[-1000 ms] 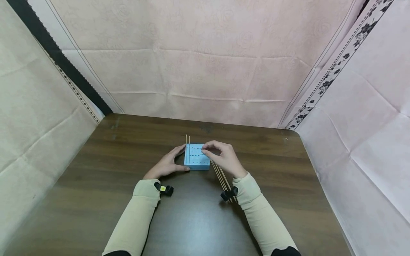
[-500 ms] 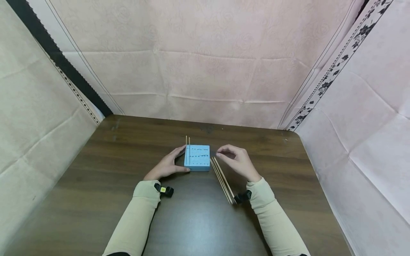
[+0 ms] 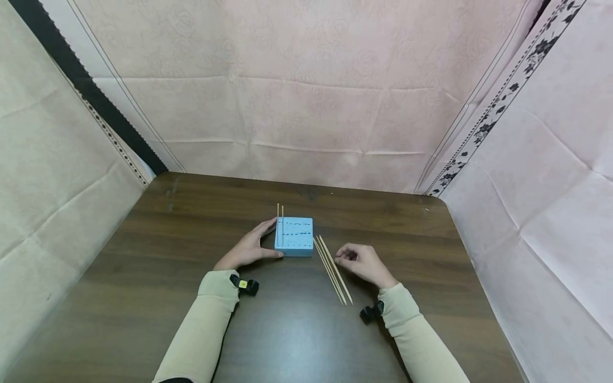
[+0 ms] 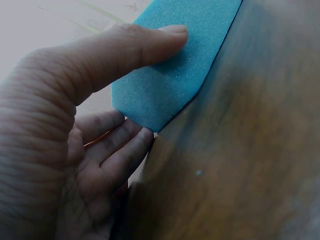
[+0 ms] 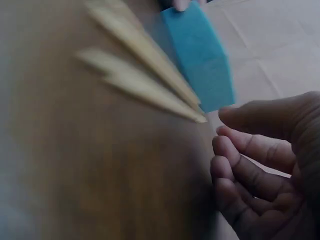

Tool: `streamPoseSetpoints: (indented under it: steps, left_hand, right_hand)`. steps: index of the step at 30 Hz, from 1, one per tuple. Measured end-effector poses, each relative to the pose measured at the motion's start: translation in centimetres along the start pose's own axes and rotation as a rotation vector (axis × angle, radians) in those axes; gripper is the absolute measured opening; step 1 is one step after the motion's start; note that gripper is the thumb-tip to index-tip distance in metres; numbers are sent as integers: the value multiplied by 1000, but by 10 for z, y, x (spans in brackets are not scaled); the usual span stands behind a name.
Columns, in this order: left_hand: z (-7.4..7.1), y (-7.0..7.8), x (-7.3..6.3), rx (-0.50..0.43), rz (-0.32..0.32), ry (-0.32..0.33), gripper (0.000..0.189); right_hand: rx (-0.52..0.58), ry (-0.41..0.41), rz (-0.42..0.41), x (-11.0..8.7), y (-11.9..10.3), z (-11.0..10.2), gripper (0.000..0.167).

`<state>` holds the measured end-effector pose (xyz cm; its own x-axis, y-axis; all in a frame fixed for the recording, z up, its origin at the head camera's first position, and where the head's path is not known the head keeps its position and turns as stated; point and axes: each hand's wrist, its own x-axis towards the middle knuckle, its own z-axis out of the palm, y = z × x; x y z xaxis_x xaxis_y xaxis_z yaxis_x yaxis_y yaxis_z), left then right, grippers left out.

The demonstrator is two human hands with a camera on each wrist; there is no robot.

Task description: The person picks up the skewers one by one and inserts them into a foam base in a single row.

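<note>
A blue foam block with rows of dark dots on its top sits on the table. Two thin wooden skewers stand upright at its left side. My left hand holds the block, thumb against the near face and fingers round the left side. Several bamboo skewers lie loose on the table, running from the block's right edge toward me. Just right of them hovers my right hand, its fingers loosely bent with nothing between thumb and fingertips; pointed skewer ends lie near it in the right wrist view.
The brown wooden table has rounded far corners. Pale cloth hangs behind it and along both sides. A black camera is strapped to each wrist.
My right hand has left the block's top, moving right and toward me, to the right of the loose skewers. The left hand stays on the block.
</note>
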<state>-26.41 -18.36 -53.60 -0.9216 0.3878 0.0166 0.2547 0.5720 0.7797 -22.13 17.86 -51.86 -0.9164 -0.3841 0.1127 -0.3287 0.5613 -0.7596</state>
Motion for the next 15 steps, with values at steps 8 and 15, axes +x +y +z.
streamPoseSetpoints:
  steps: [8,15]
  left_hand:
    - [0,0,-1,-8,-5,6,111]
    - [0,1,-2,-11,-9,9,112]
  right_hand:
    - [-42,-33,-48,-5,10,8,12]
    - [-42,-40,-43,-4,11,9,9]
